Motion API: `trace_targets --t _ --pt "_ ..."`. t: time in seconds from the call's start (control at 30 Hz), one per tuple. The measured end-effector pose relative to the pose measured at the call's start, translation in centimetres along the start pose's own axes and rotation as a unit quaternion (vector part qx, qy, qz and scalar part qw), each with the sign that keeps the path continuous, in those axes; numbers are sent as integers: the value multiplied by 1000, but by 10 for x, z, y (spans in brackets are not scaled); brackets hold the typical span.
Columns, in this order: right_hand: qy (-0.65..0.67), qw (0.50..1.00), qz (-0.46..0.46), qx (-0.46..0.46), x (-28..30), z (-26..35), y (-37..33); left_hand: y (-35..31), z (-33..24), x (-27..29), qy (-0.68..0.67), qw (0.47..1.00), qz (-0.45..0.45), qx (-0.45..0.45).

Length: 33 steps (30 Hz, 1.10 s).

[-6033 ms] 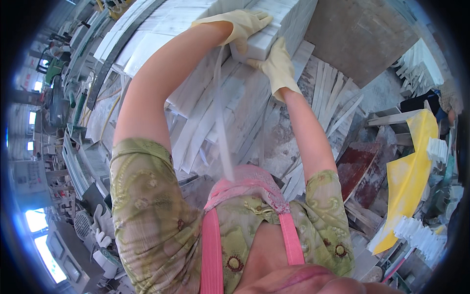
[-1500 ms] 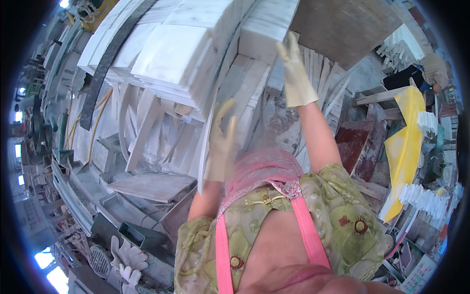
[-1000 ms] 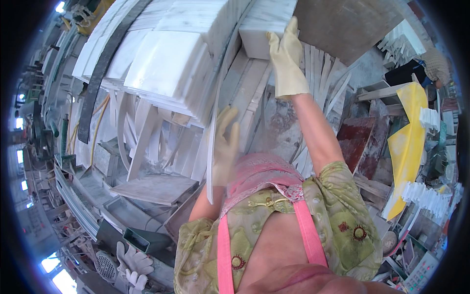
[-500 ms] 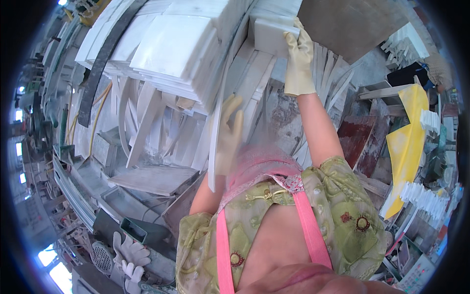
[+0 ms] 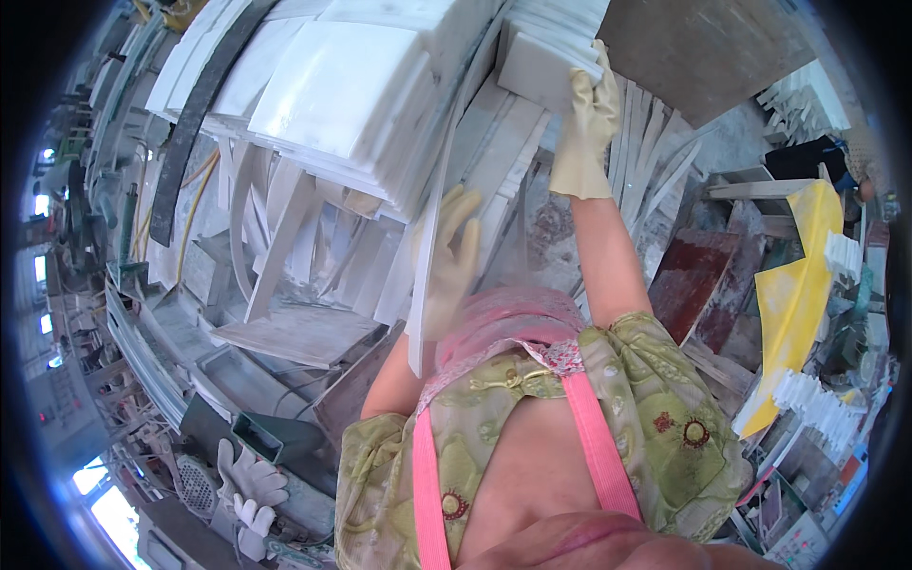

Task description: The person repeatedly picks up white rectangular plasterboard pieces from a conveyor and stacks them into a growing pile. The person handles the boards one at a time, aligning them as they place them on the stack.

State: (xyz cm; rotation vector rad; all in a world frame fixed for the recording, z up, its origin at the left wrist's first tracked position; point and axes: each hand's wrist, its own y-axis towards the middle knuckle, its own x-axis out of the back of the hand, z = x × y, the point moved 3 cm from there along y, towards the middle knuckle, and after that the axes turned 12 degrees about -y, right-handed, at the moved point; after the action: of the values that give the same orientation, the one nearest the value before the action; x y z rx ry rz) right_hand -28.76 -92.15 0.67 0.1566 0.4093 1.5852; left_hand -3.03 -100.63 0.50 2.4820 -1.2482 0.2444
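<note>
Cream rubber gloves cover both my hands. At the top centre, my right hand (image 5: 589, 122) grips the right edge of a white stone tile (image 5: 543, 72), its thumb on the front face and other fingers round the side. That tile rests against more white pieces behind it. Lower and to the left, my left hand (image 5: 454, 252) is raised with its fingers apart, holding nothing that I can see. A long thin white strip (image 5: 425, 285) stands in front of part of this hand and hides its left side.
A large stack of white stone tiles (image 5: 332, 85) is at the upper left, beside a dark curved bar (image 5: 195, 133). Loose offcut strips (image 5: 646, 142) lean right of my right hand. A brown board (image 5: 703, 52) and yellow sheet (image 5: 798, 304) are farther right.
The whole view has shifted slightly. My right hand stays on the tile, which now looks a little more tilted. My left hand remains raised with fingers apart.
</note>
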Motion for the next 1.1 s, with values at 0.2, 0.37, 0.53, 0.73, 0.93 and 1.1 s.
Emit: trace_targets --t 0.2,0.37,0.53,0.73,0.93,1.1 --pt "-141 987 64 48 -6 -1 -1 1 -4 -1 1 1000 -1 -10" --pt "-71 980 140 -123 -3 -12 -14 0 -9 1 15 1000 -6 -5" --pt "-120 980 119 -102 -15 -36 -7 2 -10 -1 27 1000 -1 -4" --pt "-349 882 300 -99 26 -28 16 -1 -12 -3 45 999 -1 -5" --pt "-384 892 135 197 34 51 44 -4 1 -4 -10 1000 -28 3" --pt "-551 688 195 430 -35 79 33 -4 12 -5 -46 999 -26 12"
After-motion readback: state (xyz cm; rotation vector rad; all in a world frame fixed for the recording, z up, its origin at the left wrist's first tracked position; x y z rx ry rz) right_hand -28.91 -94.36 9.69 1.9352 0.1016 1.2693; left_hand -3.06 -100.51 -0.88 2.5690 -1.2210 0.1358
